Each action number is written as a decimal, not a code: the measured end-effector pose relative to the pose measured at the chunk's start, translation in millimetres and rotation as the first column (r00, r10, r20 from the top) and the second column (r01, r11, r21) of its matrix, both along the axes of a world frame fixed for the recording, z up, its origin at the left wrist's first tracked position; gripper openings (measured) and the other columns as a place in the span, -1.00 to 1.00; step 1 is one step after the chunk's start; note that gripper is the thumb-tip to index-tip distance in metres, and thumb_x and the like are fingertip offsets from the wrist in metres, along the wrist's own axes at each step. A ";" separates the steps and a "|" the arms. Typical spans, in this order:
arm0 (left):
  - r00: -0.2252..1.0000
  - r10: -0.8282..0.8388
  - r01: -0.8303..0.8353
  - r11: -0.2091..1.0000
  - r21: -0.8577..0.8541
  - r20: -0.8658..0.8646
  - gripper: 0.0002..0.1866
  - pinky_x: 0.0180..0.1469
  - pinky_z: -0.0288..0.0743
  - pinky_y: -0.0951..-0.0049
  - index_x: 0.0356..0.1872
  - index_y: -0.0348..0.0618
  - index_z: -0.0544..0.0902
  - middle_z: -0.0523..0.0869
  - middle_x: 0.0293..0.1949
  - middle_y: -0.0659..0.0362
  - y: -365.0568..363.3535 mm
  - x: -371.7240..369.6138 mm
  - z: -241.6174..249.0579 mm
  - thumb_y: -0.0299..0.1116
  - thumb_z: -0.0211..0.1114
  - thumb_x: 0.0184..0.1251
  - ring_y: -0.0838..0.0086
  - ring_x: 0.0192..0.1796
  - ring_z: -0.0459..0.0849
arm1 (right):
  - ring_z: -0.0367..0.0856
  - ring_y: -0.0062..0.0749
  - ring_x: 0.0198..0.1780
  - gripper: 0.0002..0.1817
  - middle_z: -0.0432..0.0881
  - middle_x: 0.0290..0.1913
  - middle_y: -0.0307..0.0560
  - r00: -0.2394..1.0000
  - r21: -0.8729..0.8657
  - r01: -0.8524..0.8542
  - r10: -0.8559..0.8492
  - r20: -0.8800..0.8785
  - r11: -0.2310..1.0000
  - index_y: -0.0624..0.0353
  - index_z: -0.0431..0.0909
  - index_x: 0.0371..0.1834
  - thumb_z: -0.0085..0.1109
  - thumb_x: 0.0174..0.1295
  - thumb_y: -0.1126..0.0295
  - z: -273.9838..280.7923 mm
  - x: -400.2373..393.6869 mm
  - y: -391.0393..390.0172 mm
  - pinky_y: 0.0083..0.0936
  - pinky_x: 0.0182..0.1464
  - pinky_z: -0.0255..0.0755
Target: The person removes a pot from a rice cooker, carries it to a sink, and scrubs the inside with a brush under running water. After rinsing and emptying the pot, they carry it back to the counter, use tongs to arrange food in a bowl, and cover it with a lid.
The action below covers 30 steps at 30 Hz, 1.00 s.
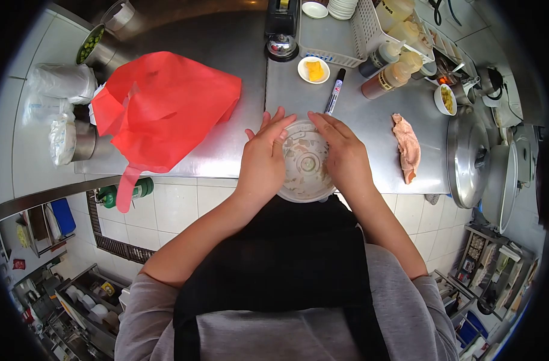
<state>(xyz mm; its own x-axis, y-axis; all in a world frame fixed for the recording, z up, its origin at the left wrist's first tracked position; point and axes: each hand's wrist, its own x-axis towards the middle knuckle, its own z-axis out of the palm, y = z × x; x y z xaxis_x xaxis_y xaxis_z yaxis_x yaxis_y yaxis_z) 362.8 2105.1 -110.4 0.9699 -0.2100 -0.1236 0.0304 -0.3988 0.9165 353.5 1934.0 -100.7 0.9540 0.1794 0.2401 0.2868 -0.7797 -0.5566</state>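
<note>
Close to the front edge of the steel counter is a round plastic food container (307, 161) with a translucent lid, and pale pieces show faintly through it. My left hand (264, 150) lies along its left side, fingers reaching over the far rim. On the opposite side my right hand (348, 155) curves around the edge, fingertips at the lid's top. Both hands hold the container between them. Just beyond my right fingers lies a capped marker (335, 91). A small white dish (314, 70) with something yellow stands past it.
A red fabric bag (166, 108) lies to the left, its handle hanging over the edge. To the right are a crumpled pinkish cloth (407, 148), a metal lid (468, 157) and a white bowl (445, 100). Sauce bottles (387, 79), a white basket (331, 56) and a bell (281, 47) stand behind.
</note>
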 end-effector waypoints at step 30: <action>0.989 -0.120 0.129 0.985 -0.113 0.088 -0.62 0.55 -0.22 0.23 0.27 -0.13 0.50 0.43 0.38 0.00 3.7 2.6 -2.1 -0.48 -0.13 0.56 0.19 0.53 0.16 | 0.63 -0.08 0.10 -0.40 0.61 0.12 0.06 0.995 0.123 0.021 -0.033 0.090 0.992 0.07 0.54 0.20 0.01 0.06 0.79 -7.6 -10.4 -7.0 -0.34 0.11 0.57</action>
<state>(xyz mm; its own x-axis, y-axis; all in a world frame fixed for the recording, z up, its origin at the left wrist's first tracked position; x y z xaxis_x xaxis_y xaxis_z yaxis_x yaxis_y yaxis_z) 365.4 2108.9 -112.5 0.9410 -0.3382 -0.0131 -0.0888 -0.2839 0.9547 343.1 1927.0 -108.3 0.9310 0.1178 0.3456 0.3208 -0.7157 -0.6203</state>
